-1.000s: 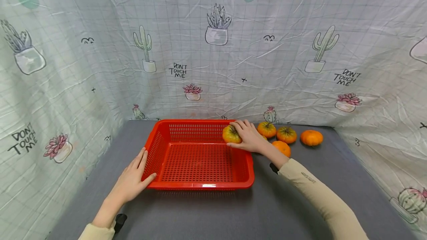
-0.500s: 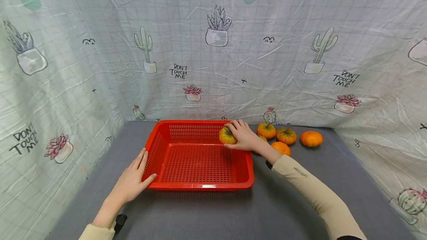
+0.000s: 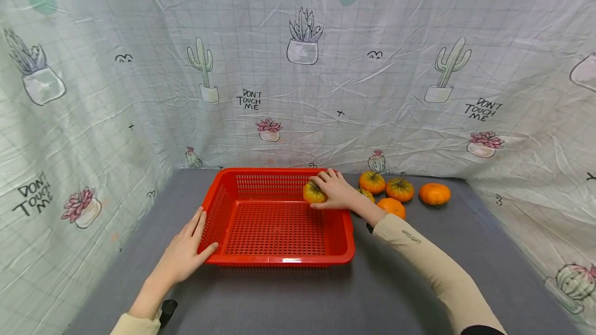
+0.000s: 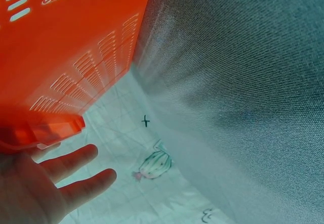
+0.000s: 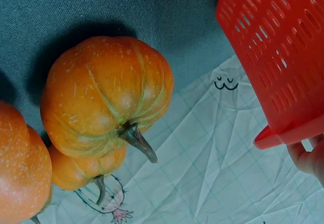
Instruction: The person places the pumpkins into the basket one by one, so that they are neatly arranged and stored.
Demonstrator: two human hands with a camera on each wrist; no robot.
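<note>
A red plastic basket [image 3: 261,259] with slotted walls stands on the grey table. My left hand [image 3: 180,253] rests at its left rim, thumb near the front corner and fingers straight along the side. In the left wrist view, the left hand's [image 4: 30,191] fingers extend below the basket's rim [image 4: 55,128]. My right hand [image 3: 339,193] grips a small yellow-green pumpkin [image 3: 313,193] from its right side, over the back right part of the basket. The right wrist view shows only a bit of the right hand [image 5: 310,162] at the basket's rim [image 5: 291,133]; the held pumpkin is hidden there.
Several orange pumpkins lie right of the basket, among them one at the back [image 3: 372,182], a greenish-striped one [image 3: 400,189], a far-right one [image 3: 435,194] and one near the right forearm [image 3: 392,207]. A printed cloth [image 3: 302,92] hangs behind and at both sides.
My right hand has moved slightly left and down with the pumpkin, further in over the basket. The left hand and the basket stay where they were.
</note>
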